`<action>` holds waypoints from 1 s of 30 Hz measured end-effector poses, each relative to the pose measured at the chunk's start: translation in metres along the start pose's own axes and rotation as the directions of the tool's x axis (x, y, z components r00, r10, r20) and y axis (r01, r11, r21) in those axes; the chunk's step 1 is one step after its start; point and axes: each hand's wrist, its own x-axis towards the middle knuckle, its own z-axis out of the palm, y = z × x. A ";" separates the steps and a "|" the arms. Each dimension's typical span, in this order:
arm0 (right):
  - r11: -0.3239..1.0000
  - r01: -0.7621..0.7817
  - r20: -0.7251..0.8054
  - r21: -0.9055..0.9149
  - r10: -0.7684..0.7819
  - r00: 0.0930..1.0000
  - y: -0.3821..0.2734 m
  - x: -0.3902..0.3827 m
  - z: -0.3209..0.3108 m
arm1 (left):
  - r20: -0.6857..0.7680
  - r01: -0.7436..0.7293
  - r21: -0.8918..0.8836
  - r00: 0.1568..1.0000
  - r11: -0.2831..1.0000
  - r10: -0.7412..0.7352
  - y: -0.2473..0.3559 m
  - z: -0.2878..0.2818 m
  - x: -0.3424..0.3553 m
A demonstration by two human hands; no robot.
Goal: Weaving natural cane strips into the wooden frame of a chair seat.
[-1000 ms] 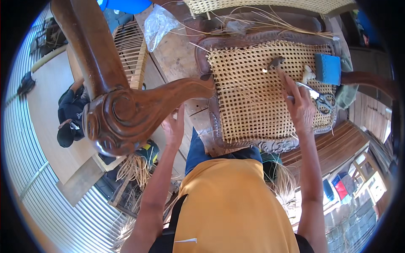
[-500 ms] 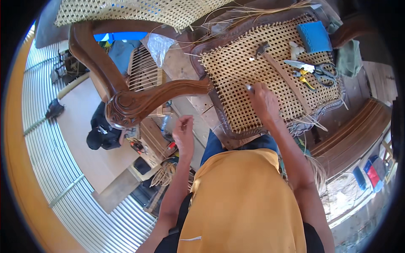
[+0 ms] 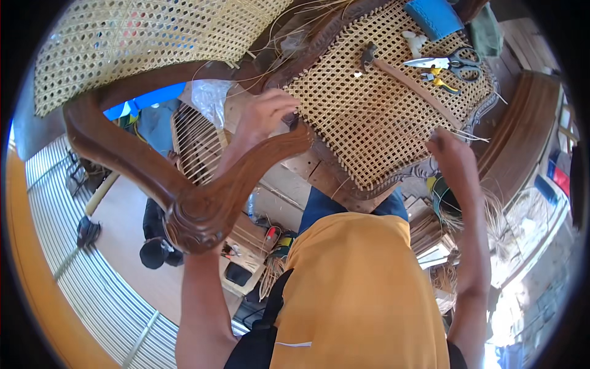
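Observation:
A woven cane seat [image 3: 369, 123] in a carved dark wooden frame lies before me. My left hand [image 3: 263, 115] reaches behind the curved chair arm [image 3: 264, 154] to the seat's left edge. Its fingers are drawn together there; whatever they pinch is hidden. At the right front edge, my right hand [image 3: 453, 154] is closed, fingers curled, beside loose cane ends [image 3: 472, 135]. I cannot make out what it holds. On the weave rest a hammer [image 3: 410, 86], scissors [image 3: 452, 63], yellow-handled pliers [image 3: 440, 80], a white lump [image 3: 415, 43] and a blue block [image 3: 433, 18].
The cane backrest [image 3: 153, 43] rises at upper left above the wooden arm. Beyond it, a person in a dark cap [image 3: 153, 253] sits low by a pale board [image 3: 123, 240]. A clear plastic bag [image 3: 209, 101] hangs behind the arm. Curved wood [image 3: 522, 135] stands at right.
My left hand has moved up and forward to the seat's left edge. My right hand has gone from the middle of the weave to its right front edge. The view has shifted.

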 end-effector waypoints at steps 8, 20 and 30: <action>0.942 -0.271 -0.149 0.199 0.303 0.941 -0.028 -0.073 -0.070 | 0.219 -0.394 0.050 0.901 0.918 0.375 0.004 0.006 0.032; 0.839 -0.387 -0.153 0.382 0.470 0.869 -0.067 -0.118 -0.098 | -0.372 -0.067 0.073 0.924 0.995 0.089 0.026 -0.025 0.071; 0.735 -0.464 -0.137 0.495 0.593 0.793 -0.074 -0.140 -0.103 | 0.365 -0.461 0.087 0.839 0.883 0.402 -0.022 -0.008 0.049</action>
